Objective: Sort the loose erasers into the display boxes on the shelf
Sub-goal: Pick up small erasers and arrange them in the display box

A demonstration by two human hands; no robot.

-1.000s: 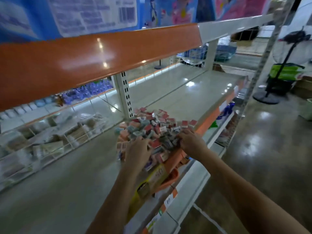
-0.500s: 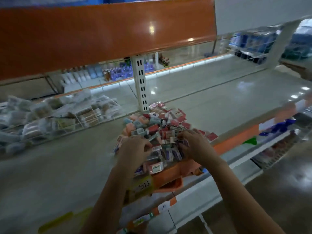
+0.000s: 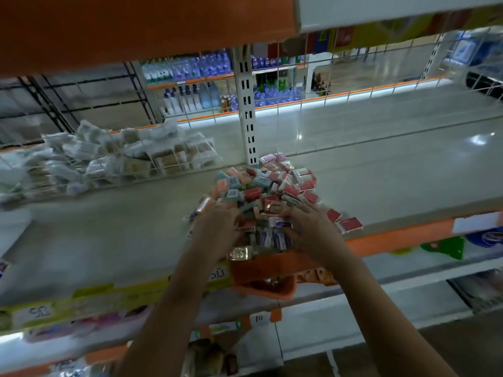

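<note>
Far left: wire basket of clear-wrapped packets (image 3: 114,161) on the grey metal shelf (image 3: 109,235), well apart from the work. Centre: heap of loose small wrapped erasers, red, blue, orange & white (image 3: 266,186), lying on the shelf near its front edge, just right of the white slotted upright (image 3: 248,110). Left hand (image 3: 217,229) is at the heap's near-left side, fingers buried among the pieces; can't tell if it grips any. Right hand (image 3: 310,229) lies on the near-right side, fingers spread & fairly straight, pressing on erasers, not pinching. Orange plastic tray (image 3: 264,278) hangs just below the shelf lip, under both hands. No display boxes clearly visible.

Advice: prob. still at gathering stage. Separate by wrapper colour first, small handfuls, keep strays like the red ones (image 3: 351,224) at right from sliding off the edge.
</note>
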